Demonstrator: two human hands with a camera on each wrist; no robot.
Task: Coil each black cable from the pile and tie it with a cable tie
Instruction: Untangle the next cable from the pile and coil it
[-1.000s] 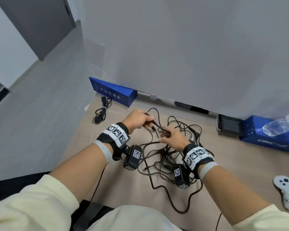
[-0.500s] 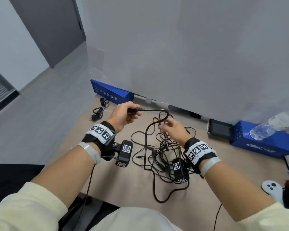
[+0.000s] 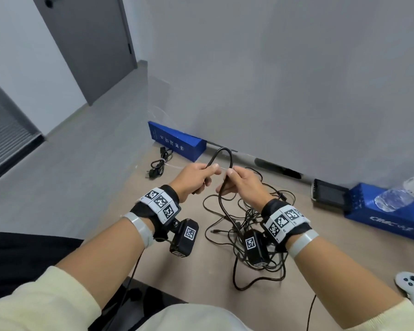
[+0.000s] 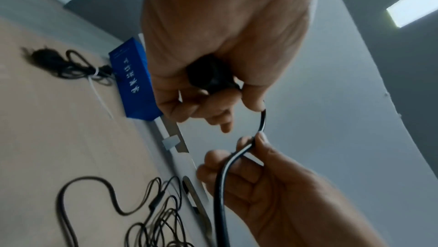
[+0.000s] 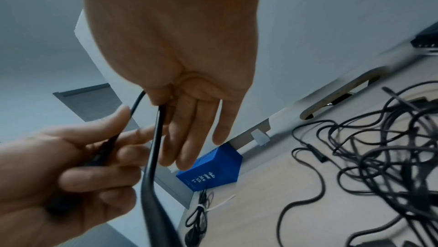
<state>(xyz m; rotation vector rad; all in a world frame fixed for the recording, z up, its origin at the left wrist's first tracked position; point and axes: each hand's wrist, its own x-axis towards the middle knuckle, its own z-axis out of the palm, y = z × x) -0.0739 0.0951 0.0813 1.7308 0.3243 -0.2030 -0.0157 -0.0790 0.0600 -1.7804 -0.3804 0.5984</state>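
My left hand (image 3: 200,175) grips the plug end of a black cable (image 3: 224,151), which arcs up in a small loop to my right hand (image 3: 237,181). The right hand pinches that cable between thumb and forefinger, its other fingers nearly straight. In the left wrist view the plug (image 4: 208,76) sits inside the left hand (image 4: 213,54), and the cable (image 4: 221,179) runs down past the right hand (image 4: 260,166). From the right hand (image 5: 180,86) the cable (image 5: 154,148) drops to the tangled pile of black cables (image 3: 249,225) on the table. One coiled cable (image 3: 159,161), tied with a white cable tie, lies at the far left.
A blue box (image 3: 177,144) stands against the wall behind the tied coil. On the right are a second blue box (image 3: 380,211) with a plastic bottle (image 3: 397,197) on it, a small screen device (image 3: 328,193) and a white controller (image 3: 411,285). The table's left edge is near the coil.
Both hands have lifted and come close together. The cable stretch between them, wide half a second ago, is now bent into a small upright loop.
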